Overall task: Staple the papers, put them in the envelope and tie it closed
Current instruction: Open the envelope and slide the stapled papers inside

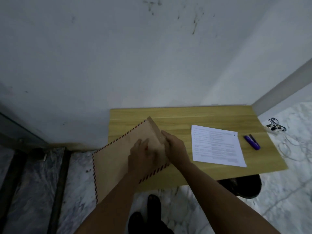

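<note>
The single head-worn view looks steeply down, seemingly from standing height, onto a wooden table (202, 115) against a wall (118, 56).

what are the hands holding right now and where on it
Both hold the brown envelope. The right hand grips its raised flap at the opening end; the left hand presses flat on the envelope's body just beside the flap.

A brown envelope (118, 159) edged with red and dark stripes is seen at nine o'clock on a yellow wood-grain table (185, 117), white printed papers (217, 146) and a purple stapler (252, 142) at three o'clock, above grey-veined white marble flooring (287, 191).
</note>
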Available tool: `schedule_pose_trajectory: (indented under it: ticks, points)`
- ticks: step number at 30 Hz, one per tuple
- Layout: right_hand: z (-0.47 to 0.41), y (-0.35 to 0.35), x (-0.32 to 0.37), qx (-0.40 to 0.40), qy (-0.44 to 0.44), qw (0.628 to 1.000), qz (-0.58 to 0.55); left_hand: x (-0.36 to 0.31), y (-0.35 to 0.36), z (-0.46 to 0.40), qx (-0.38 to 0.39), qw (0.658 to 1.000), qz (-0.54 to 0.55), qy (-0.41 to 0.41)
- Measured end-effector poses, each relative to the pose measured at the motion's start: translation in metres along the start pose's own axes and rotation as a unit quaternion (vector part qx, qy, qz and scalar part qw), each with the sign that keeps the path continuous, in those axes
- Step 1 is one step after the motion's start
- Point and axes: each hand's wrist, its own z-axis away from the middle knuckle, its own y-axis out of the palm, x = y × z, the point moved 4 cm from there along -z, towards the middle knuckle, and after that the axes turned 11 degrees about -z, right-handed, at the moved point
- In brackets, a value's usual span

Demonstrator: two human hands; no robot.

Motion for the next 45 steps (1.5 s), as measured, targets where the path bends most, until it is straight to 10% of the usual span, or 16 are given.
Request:
schedule_pose_trajectory:
  ticks: [29,45]
  points:
    - [0.045,-0.085,0.006,-0.068,0.16,0.953,-0.249,-0.12,-0.015,0.031,-0.024,0.927,0.357,-0.112]
    - [-0.009,-0.122,-0.07,0.021,0.093,0.995,-0.039,-0.205,0.053,0.005,-0.028,0.995,0.072,-0.067]
